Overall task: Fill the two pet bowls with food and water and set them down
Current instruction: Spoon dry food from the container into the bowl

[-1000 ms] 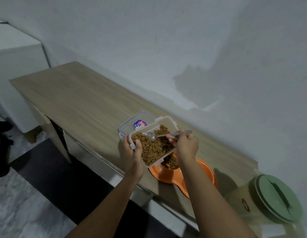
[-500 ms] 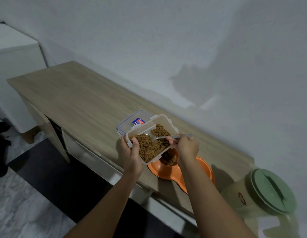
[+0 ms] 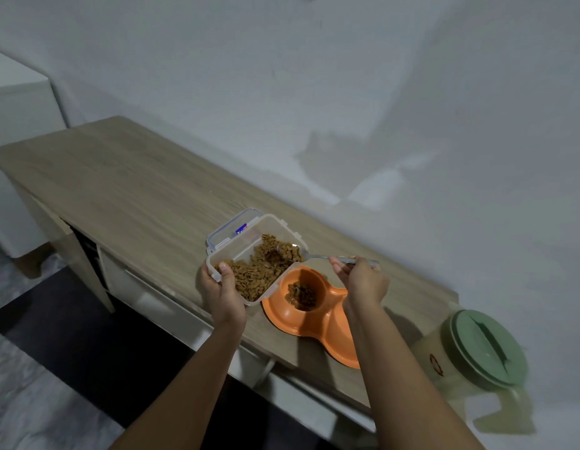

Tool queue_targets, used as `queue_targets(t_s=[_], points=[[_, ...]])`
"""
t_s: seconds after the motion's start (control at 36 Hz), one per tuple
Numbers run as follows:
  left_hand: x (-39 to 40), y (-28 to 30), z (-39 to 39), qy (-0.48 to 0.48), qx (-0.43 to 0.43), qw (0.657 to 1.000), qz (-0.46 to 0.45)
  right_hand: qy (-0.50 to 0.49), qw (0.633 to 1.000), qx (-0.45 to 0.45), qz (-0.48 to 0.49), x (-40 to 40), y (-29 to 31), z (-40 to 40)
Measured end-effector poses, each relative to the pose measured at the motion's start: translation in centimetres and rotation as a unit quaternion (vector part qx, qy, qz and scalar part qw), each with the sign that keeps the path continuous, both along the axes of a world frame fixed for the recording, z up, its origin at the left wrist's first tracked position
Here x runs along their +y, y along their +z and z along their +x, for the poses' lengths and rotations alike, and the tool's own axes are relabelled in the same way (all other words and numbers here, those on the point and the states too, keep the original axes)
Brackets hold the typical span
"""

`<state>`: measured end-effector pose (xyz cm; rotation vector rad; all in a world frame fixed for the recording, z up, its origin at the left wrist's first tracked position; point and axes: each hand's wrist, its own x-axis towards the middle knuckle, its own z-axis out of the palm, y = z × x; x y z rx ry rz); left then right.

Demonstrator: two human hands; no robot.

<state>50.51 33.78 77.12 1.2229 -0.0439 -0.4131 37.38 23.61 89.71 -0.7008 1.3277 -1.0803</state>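
Left hand [image 3: 224, 292] clamped the light, stiff kibble tub [image 3: 254, 259] by its near corner; right hand [image 3: 363, 280] pinched the spoon [image 3: 317, 254]. Loose kibble, easily spilled. Orange double bowl [image 3: 309, 315] sat on the tabletop [image 3: 136, 190], just right.

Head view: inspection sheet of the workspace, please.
Surface: wooden desk against a white wall, mostly bare.
Job's things: orange double pet bowl at the front edge, kibble in its far well, near well hidden by the arm; clear kibble container, tilted; its lid lying behind it.
Clutter: green-lidded jug, right end.
Hands: left hand holds the container; right hand holds a spoon loaded with kibble.
Cables: nothing seen.
Surroundings: white unit far left; marbled floor.
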Motion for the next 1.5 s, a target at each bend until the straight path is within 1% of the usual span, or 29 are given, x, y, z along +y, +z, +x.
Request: queue_targets(t_s=[0.11,0.19,0.28,0.47,0.58,0.67,0.72,0.78,0.83,0.97,1.06,1.14,1.17,1.25,1.33,1.36,1.39,1.42,1.5], points=[[-0.1,-0.6,0.4,0.007,0.018,1.0,0.007,-0.042,0.998,0.037,-0.033,-0.3,-0.7,-1.1],[-0.1,-1.3,0.7,0.001,0.03,0.999,0.028,-0.052,0.993,0.084,-0.071,-0.2,-1.7,-1.7],[-0.1,-1.6,0.7,0.0,0.027,0.999,0.034,-0.048,0.988,0.108,-0.096,-0.1,-2.4,-1.9],[-0.6,-1.9,0.8,0.001,0.04,0.998,0.042,-0.067,0.991,0.085,-0.08,-0.4,-3.1,-2.3],[-1.1,-2.1,0.8,0.011,0.031,0.998,0.054,-0.055,0.987,0.111,-0.099,-0.4,-3.5,-2.8],[-1.2,-1.9,0.7,0.007,0.034,0.997,0.063,-0.016,0.977,0.151,-0.152,-0.2,-4.0,-3.2],[-1.2,-1.7,0.6,-0.001,0.037,0.997,0.065,0.028,0.956,0.195,-0.215,0.1,-4.4,-3.4],[-1.1,-1.8,0.7,-0.005,0.037,0.997,0.064,0.086,0.928,0.23,-0.282,0.4,-4.8,-3.4],[-1.1,-1.7,0.7,-0.005,0.039,0.997,0.06,0.12,0.897,0.254,-0.342,0.7,-4.6,-3.2],[-1.0,-1.4,0.8,-0.008,0.045,0.996,0.073,0.106,0.84,0.245,-0.472,1.1,-2.5,-1.7],[-0.7,-0.8,0.7,-0.009,0.059,0.996,0.066,0.115,0.79,0.247,-0.549,1.1,-1.2,-0.6],[-0.4,0.0,0.6,-0.014,0.058,0.996,0.062,0.168,0.728,0.264,-0.61,1.7,-0.7,0.9],[-0.2,0.5,0.5,-0.018,0.057,0.996,0.06,0.196,0.707,0.273,-0.622,2.0,-0.8,1.4],[0.3,1.6,0.7,-0.039,0.062,0.996,0.047,0.288,0.662,0.294,-0.627,3.1,-2.0,2.9],[0.2,0.2,1.9,-0.055,0.065,0.993,0.079,0.36,0.607,0.326,-0.629,4.2,-3.0,3.7],[0.1,-0.8,2.5,-0.057,0.055,0.993,0.088,0.382,0.595,0.333,-0.624,4.6,-3.1,3.9],[0.1,-1.2,3.0,-0.055,0.052,0.993,0.094,0.399,0.588,0.339,-0.617,5.0,-3.1,4.1],[0.5,-0.2,3.0,-0.061,0.053,0.992,0.1,0.411,0.586,0.345,-0.607,5.2,-3.2,4.2],[1.7,3.9,2.4,-0.068,0.047,0.991,0.108,0.434,0.594,0.357,-0.576,5.8,-3.0,4.7]])
